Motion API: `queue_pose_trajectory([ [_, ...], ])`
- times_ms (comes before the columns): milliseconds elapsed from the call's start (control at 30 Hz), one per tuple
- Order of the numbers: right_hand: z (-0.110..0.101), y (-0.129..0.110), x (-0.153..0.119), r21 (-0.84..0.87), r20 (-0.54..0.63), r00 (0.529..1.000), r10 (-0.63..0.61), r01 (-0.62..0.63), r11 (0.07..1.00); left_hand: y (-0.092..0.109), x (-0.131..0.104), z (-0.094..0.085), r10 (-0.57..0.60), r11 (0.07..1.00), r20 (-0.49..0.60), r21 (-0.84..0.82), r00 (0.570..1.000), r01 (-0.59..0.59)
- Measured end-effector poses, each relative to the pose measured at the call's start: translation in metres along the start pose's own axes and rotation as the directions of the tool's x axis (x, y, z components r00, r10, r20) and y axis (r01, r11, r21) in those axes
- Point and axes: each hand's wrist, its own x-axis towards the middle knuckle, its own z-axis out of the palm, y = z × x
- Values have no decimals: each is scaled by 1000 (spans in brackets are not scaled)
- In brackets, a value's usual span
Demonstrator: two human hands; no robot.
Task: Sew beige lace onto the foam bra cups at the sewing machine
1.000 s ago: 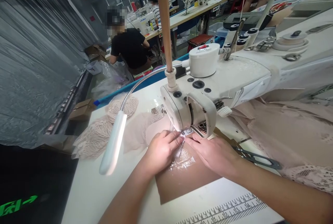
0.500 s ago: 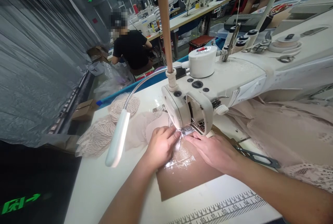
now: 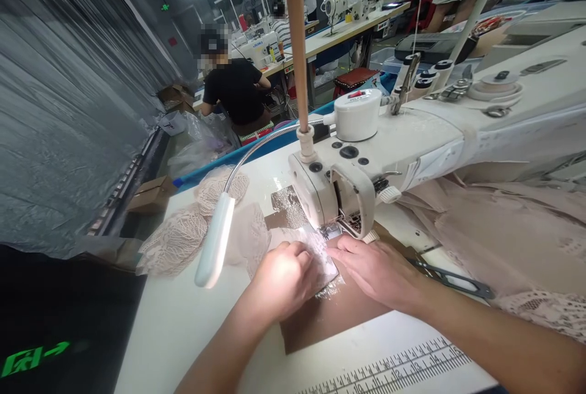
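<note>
Pale lace-patterned fabric (image 3: pixel 327 260) lies on a smooth brown sheet (image 3: pixel 302 336), inward from the left edge of the white tabletop (image 3: pixel 160 333), beside the metal presser foot (image 3: pixel 330 232). Left hand (image 3: pixel 286 275): fingers curled together on the fabric; pinch cannot be confirmed. Right hand (image 3: pixel 382 266): fingers extended, pressed together, tips near the foot. Risks: uneven pull could pucker the thin fabric; a forward slip could put fingertips beneath the foot.

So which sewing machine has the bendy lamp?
The nearest machine: a curved neck runs from the lamp to its top. The other machines stand farther back.
</note>
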Motion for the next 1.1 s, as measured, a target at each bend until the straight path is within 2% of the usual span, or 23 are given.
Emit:
queue_pose_trajectory([
  [100,1,1,-1,3,-17,1000,1,-1,1000,-5,5,8,60,996,-97,-61,993,-66],
  [233,2,2,0,23,-56,998,-15,16,1000,-6,11,20,127,991,-161,-20,979,-132],
  [467,6,2,1,-6,-84,996,-9,8,1000,4,14,28,69,995,-161,78,984,-57],
  [867,8,1,2,-43,-95,995,18,-22,999,14,15,36,18,997,-213,72,977,-3],
  [1100,10,1,3,-90,-123,992,25,-36,995,12,18,40,-14,999,-189,33,982,21],
])
